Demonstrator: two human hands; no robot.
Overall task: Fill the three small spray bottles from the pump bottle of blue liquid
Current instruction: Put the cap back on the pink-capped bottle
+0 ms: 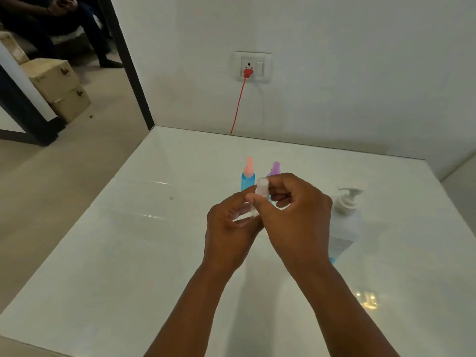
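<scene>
A: Start at the fingers. What do they have?

B: The right hand pinches the white cap of a small clear spray bottle between thumb and curled fingers. The left hand wraps round the bottle's body just below, so both hands are closed on the one bottle, held above the middle of the tabletop.

A: How will it handle?

B: I judge it light, thin-walled plastic, stiff enough to grip but smooth and likely slippery if any liquid gets on it. The body looks clear, so it seems unfilled, though the fingers hide most of it. Hold the barrel low with the left hand and take the top only at the cap's sides.

A: And the others?

B: At 12 o'clock from the hands, just beyond them, stands a spray bottle with a peach cap, its body blue. Just beside it at 1 o'clock is one with a purple cap, mostly hidden behind the right hand.

A: The source?

B: The pump bottle stands at 3 o'clock, near the right wrist, white pump head up. Only a sliver of blue shows at its base. It should be the heavier, steadier piece; press the head while bracing its shoulder.
</scene>
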